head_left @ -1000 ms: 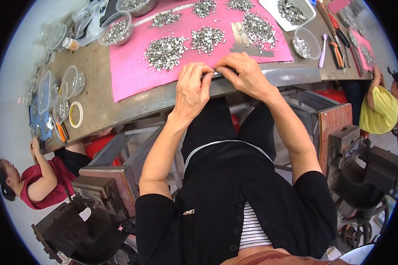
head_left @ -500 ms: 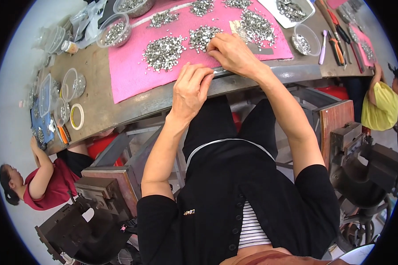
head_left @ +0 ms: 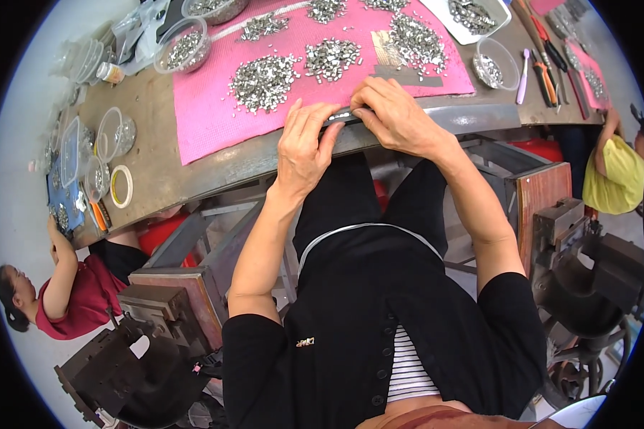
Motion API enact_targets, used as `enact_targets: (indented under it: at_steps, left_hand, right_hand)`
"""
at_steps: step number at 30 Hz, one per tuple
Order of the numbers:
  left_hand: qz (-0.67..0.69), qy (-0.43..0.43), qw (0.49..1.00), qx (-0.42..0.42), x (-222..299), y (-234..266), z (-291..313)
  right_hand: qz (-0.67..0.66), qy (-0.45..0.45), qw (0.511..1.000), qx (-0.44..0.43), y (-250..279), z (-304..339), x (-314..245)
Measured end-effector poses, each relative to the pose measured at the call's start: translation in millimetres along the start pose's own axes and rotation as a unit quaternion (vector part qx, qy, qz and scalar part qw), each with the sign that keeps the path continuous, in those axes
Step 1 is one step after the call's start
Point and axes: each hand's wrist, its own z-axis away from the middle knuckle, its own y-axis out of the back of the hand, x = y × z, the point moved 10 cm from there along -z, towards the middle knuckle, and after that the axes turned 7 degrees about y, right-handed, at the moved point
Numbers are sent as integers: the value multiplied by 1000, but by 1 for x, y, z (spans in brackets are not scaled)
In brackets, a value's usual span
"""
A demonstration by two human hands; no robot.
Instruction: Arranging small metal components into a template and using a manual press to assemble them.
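At the table's near edge I hold a narrow dark strip point(head_left: 341, 116) with small shiny pieces on it. My left hand point(head_left: 304, 143) is closed on its left end, the thumb below and the fingers above. My right hand point(head_left: 396, 118) pinches the other end, its fingers curled and pressed together. Just beyond my hands, a pink mat point(head_left: 197, 132) bears several heaps of small silver metal pieces. One broad heap point(head_left: 265, 82) lies past my left hand, and a smaller heap point(head_left: 333, 59) lies beyond the strip. Past my right hand sits another heap point(head_left: 416, 44) beside a tan-and-grey flat piece point(head_left: 386, 51).
Clear tubs of metal pieces point(head_left: 182, 51) point(head_left: 495, 66) flank the mat. A white tray point(head_left: 472, 18) stands at the back right. Pliers point(head_left: 545, 84) and a purple toothbrush-like tool point(head_left: 523, 70) lie rightward. A tape roll point(head_left: 122, 187) lies left. People sit at both sides.
My right hand has drawn back from the small heap to the strip and now grips its right end. My left hand has barely moved.
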Motion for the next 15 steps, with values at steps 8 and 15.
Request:
enact_targets:
  at_steps: [8, 15]
  left_hand:
    - [5, 4, 1000, -1, -4, -3, -4]
    - [32, 36, 999, -8, -6, 2, 0]
  right_hand:
    - [52, 27, 998, -9, -3, -6, 2]
    - [134, 76, 988, -33, -4, -5, -18]
